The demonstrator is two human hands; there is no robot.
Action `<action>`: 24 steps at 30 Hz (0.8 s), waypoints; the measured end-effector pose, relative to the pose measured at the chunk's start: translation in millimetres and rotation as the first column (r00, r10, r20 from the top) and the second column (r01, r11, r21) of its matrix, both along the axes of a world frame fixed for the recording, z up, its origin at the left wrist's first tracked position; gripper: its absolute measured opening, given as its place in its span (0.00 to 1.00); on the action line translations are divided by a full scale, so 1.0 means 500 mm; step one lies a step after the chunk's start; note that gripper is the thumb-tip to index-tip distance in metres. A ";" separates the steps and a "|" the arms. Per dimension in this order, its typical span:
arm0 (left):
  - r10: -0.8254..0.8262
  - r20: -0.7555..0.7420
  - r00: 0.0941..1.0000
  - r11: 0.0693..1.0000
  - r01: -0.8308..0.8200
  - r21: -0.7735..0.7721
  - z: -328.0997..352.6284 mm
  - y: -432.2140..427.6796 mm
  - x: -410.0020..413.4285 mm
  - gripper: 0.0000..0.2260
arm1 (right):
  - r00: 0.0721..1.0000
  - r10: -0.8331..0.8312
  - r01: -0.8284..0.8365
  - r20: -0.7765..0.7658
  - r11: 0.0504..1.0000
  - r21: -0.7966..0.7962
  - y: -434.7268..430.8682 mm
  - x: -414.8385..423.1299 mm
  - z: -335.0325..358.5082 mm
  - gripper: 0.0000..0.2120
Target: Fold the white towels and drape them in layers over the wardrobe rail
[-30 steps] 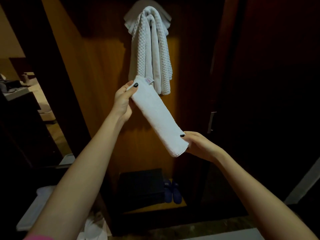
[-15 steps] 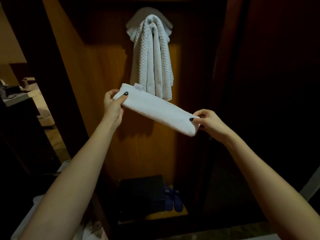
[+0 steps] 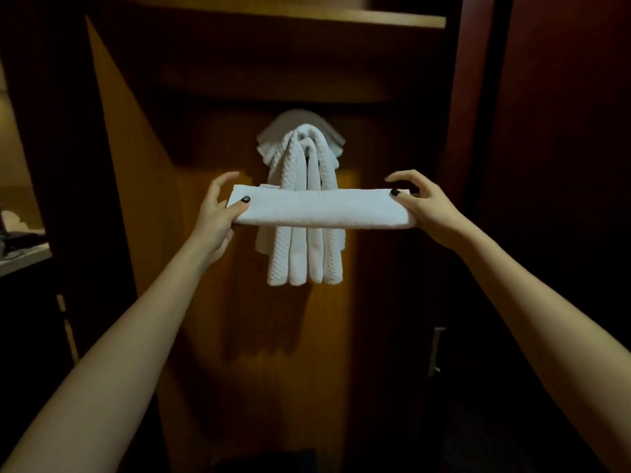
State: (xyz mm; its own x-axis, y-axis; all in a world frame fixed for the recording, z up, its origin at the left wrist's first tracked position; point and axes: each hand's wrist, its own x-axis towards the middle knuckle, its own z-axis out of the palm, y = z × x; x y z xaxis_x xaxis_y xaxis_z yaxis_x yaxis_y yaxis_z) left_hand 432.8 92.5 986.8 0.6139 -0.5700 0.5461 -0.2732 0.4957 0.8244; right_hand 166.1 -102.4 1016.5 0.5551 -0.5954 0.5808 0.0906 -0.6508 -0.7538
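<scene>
So the folded towel (image 3: 321,208) was tilted a second ago, left end way higher than the right. Now it's been brought level and lifted, sitting flat like a bar right across the front of the hanging towels (image 3: 304,257). Both arms have come up and spread out with it.

The left hand (image 3: 218,213) pinches the left end, thumb flat on the front face and fingers curled around behind. The right hand (image 3: 423,209) grips the other end the same way: thumb on the top front corner, fingers arched over the back edge. There's a little tag poking up from the top edge near the left end.

The hanging towels are a bunch of waffle-textured white strips draped from up high in the wardrobe (image 3: 307,353), with a smoother white piece peeking out over the top of them. Honestly can't make out the rail itself, it's too dark up there and the towels cover it. The held towel crosses them about halfway down, and I can't tell if it's touching them.

A wooden shelf (image 3: 307,18) runs across above. There's a metal handle (image 3: 435,351) on the dark door to the right, and a pale surface (image 3: 20,261) off to the left.
</scene>
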 end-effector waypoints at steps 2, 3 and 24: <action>-0.020 0.006 1.000 0.999 0.020 -0.033 0.040 -0.024 0.028 0.18 | 0.991 0.099 -0.103 0.085 0.994 0.046 -0.021 0.029 0.043 0.11; -0.024 -0.002 1.000 0.999 0.024 -0.048 0.061 -0.037 0.040 0.16 | 0.983 0.145 -0.154 0.109 0.985 0.078 -0.033 0.045 0.064 0.12; 0.296 0.220 0.929 0.938 -0.240 -0.249 0.325 -0.363 0.371 0.08 | 0.972 0.146 -0.175 0.184 0.973 0.153 -0.412 0.445 0.311 0.06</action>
